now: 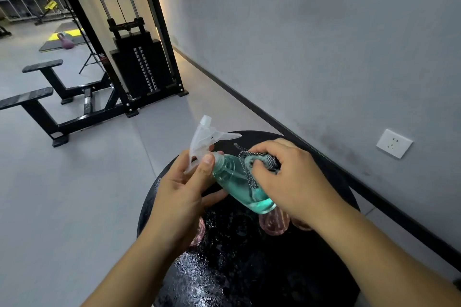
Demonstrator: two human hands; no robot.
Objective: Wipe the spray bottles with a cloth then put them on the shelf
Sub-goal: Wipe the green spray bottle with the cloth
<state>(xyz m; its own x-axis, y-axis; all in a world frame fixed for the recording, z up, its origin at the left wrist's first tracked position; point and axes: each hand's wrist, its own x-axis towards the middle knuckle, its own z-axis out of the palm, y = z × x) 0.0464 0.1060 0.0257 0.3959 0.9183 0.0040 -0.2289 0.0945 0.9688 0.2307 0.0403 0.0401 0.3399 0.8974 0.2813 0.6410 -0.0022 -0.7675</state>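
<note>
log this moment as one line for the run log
step: wiping | left hand: grips teal spray bottle at neck | right hand: rubs cloth on bottle | under: black round table | shelf: not yet

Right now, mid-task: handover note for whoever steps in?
Left hand: grips the neck of the clear teal-liquid spray bottle, held tilted above the round black table.
Right hand: presses a bunched grey patterned cloth against the bottle's body.
Pink translucent bottles lie on the table beneath the hands; number unclear.
Done: wiping of the teal bottle is under way.
Left: finish wiping it, wipe the pink ones, put all on the shelf. Which shelf is meant is not clear from this view.
</note>
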